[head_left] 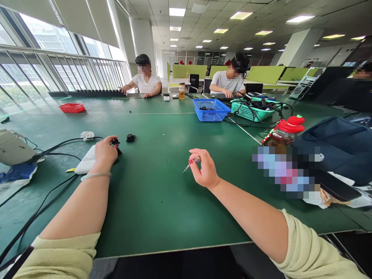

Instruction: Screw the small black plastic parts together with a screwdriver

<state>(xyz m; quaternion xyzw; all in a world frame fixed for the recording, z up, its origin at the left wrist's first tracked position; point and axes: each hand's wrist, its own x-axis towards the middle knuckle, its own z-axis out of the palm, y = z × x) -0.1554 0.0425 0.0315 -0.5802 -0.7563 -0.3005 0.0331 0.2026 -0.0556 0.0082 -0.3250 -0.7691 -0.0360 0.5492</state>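
My left hand [105,153] is closed at the left of the green table [151,209], beside a white box-like device [87,161]. Its fingers are around a small black part [115,142], mostly covered by them. Another small black piece [130,138] lies on the table just right of that hand. My right hand [205,170], near the middle, pinches a short slim tool with a pointed metal tip [186,168]. The tip angles down to the left, and a brownish end shows between the fingers; its exact kind is unclear.
Black cables [55,153] run along the left. A red tray [72,108], blue basket [210,109] and green basket [250,111] of cables stand farther back. At right are a red-lidded bottle [286,131] and dark bag [338,149]. Two people [145,79] sit across the table.
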